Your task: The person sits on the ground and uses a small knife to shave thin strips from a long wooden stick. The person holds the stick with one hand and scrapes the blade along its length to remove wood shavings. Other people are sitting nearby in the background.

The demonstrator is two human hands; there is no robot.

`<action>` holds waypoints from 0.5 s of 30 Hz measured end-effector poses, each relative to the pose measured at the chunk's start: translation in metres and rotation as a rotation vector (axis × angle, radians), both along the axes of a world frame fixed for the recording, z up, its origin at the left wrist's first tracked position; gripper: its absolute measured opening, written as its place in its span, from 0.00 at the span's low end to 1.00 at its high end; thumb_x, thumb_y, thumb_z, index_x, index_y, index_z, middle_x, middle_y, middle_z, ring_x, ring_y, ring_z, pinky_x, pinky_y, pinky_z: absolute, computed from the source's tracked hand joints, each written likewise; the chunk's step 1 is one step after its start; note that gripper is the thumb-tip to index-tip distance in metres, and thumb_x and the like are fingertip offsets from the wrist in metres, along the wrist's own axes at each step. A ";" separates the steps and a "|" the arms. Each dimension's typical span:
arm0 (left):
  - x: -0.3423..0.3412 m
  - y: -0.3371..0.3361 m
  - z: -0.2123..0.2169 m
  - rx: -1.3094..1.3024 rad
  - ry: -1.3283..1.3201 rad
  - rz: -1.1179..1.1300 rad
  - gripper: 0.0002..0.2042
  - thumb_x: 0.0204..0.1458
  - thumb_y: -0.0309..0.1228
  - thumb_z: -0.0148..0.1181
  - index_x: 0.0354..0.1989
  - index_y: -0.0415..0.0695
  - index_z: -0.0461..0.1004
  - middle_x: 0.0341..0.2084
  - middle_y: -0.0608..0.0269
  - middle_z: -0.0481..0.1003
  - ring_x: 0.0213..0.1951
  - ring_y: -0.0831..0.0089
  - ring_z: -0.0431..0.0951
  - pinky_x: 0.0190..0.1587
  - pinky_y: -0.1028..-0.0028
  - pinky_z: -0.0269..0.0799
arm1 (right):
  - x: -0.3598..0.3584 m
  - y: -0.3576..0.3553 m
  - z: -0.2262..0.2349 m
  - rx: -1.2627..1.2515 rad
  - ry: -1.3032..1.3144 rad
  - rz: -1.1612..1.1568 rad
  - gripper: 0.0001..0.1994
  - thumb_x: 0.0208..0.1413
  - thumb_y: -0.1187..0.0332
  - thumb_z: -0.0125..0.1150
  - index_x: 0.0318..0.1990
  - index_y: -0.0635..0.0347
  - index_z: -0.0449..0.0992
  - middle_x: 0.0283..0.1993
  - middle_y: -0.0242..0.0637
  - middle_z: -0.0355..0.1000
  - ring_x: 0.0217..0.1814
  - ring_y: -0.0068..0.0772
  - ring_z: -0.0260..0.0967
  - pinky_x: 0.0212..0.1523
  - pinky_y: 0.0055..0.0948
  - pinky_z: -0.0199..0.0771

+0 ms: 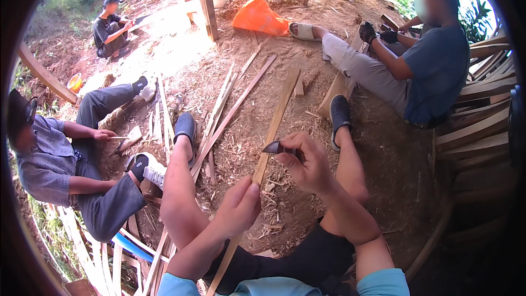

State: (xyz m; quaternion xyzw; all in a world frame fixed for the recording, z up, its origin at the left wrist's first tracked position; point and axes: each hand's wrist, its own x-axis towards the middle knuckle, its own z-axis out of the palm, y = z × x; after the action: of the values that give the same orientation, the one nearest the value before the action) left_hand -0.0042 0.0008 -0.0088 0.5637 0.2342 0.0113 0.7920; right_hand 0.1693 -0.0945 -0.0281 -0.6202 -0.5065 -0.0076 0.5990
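Surrounding the held strip [282,104], loose slats [234,115], shavings [272,228], seated people [438,71]

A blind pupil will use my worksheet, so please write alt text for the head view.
A person's left hand grips a long wooden strip while the right hand holds a dark, curved blade close to it. Three other people sit or crouch around ground littered with shavings.

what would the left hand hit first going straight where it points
Probably the dark curved blade in the right hand, up the wooden strip from the left hand; depth is unclear.
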 end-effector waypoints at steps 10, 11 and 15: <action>0.000 0.002 0.007 -0.059 0.050 -0.010 0.11 0.63 0.35 0.40 0.30 0.44 0.59 0.12 0.73 0.60 0.12 0.85 0.59 0.14 0.83 0.54 | 0.003 -0.001 -0.006 -0.059 0.104 0.037 0.12 0.55 0.65 0.61 0.37 0.63 0.67 0.34 0.37 0.69 0.26 0.17 0.63 0.24 0.19 0.63; 0.001 0.001 0.007 -0.057 0.047 -0.009 0.11 0.63 0.35 0.40 0.30 0.44 0.59 0.12 0.73 0.60 0.11 0.85 0.59 0.14 0.82 0.54 | 0.006 -0.001 -0.007 -0.069 0.112 0.045 0.12 0.55 0.65 0.61 0.37 0.64 0.67 0.34 0.37 0.69 0.27 0.17 0.63 0.24 0.18 0.63; 0.002 0.002 0.006 -0.084 0.017 0.001 0.10 0.63 0.35 0.40 0.30 0.45 0.59 0.12 0.73 0.60 0.11 0.85 0.58 0.13 0.83 0.53 | 0.008 -0.001 -0.006 -0.080 0.175 0.082 0.11 0.55 0.66 0.60 0.37 0.63 0.67 0.36 0.37 0.68 0.29 0.16 0.63 0.26 0.17 0.63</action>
State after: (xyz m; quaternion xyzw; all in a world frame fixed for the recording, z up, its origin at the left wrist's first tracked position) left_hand -0.0019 0.0023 -0.0026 0.5300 0.2416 -0.0030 0.8129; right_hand 0.1777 -0.0959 -0.0343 -0.6206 -0.4771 0.0915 0.6155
